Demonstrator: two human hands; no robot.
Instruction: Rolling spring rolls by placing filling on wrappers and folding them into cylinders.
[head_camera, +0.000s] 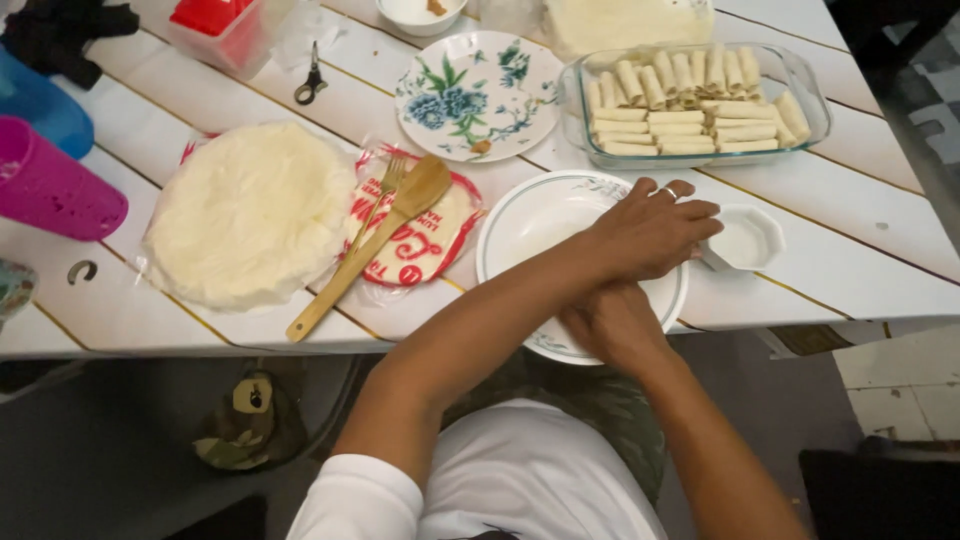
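Note:
My two arms are crossed over a white plate (530, 225) with a patterned rim near the table's front edge. My left hand (650, 232), a ring on one finger, lies palm down on the plate's right side. Its fingers are stretched out and the tips touch the rim of a small white dish (750, 240). My right hand (612, 325) sits under the left wrist at the plate's near rim, fingers curled away from view. Whatever lies under either hand is hidden.
A glass dish (805, 85) holds several pale rolled wraps. A flowered plate (478, 95) stands behind. A stack of round wrappers (250, 210) lies left, beside a packet with a wooden spatula (375, 245) and fork (385, 185). Pink cup (50, 190), scissors (312, 80) and red box (215, 25) sit further left.

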